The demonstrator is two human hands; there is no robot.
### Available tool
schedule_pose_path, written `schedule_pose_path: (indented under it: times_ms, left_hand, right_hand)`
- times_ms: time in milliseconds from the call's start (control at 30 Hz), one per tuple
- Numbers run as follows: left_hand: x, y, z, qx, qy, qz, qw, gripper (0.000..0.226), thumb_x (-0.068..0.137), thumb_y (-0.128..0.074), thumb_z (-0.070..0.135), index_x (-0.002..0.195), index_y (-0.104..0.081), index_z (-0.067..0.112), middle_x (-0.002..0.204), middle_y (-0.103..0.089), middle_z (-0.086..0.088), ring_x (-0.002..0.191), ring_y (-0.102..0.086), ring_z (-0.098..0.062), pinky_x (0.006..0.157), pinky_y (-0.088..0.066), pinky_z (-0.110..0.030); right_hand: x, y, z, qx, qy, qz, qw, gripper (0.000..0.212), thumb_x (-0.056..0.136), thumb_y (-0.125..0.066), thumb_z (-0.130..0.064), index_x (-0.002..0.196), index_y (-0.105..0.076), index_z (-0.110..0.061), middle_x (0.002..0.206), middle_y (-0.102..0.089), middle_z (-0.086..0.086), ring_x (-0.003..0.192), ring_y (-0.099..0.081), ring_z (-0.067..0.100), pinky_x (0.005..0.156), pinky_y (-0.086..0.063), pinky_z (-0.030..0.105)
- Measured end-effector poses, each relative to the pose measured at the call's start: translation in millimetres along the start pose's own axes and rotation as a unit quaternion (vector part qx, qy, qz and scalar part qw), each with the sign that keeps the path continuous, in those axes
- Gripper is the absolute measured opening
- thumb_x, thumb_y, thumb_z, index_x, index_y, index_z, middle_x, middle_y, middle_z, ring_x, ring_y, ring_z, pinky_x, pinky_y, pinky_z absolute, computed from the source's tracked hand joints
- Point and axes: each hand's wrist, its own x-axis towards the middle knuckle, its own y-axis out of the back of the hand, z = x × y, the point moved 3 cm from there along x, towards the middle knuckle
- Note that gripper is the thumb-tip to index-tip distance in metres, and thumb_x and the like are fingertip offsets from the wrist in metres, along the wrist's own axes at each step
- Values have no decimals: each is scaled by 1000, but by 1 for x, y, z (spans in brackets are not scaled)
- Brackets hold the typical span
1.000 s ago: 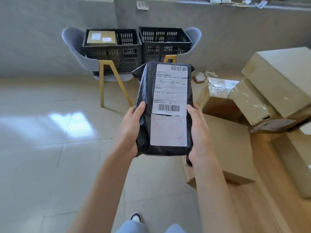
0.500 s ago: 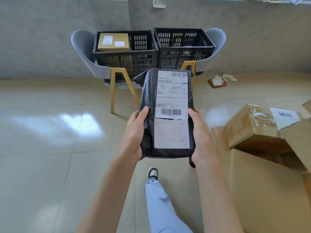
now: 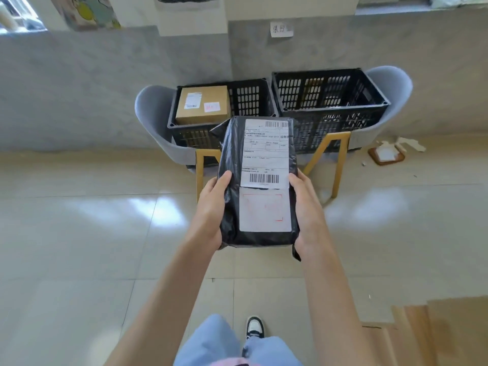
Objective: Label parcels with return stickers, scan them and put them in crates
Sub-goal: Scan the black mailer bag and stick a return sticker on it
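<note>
Gripping the black parcel (image 3: 257, 180) at its lower sides, the left hand (image 3: 211, 207) and right hand (image 3: 307, 210) curl their fingers around it, well short of the crates (image 3: 327, 101); the wrinkled film looks soft, light and slippery, so side holds suit it.

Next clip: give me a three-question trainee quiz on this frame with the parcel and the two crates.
1. True or false: both hands grip the black parcel.
2. Which crate already holds a cardboard box? A) left crate B) right crate
3. Fill in: both crates rest on grey ____.

Key: 1 true: the left hand and right hand hold its sides. 2 A. 3 chairs.
</note>
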Motion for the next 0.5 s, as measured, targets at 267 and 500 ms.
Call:
schedule_pose_path:
  times_ms: [267,500]
  left_hand:
    - [125,-1,27,2,34,-6,999,31,94,-56,39,117,-60,18,114,-70,-5,109,-64,-28,98,-48,-49]
    - [268,-6,82,17,45,-21,999,33,95,-54,43,120,-55,22,126,-62,-3,117,-57,-28,102,-44,-50]
  right_hand:
    - [114,-50,1,-19,-17,24,999,19,98,-51,-27,115,-56,-35,109,-71,-3,103,-67,17,89,-54,40]
    - [237,-121,-18,-43,-15,48,998,19,98,-50,-27,117,-52,-34,118,-67,0,108,-64,19,94,-52,42]
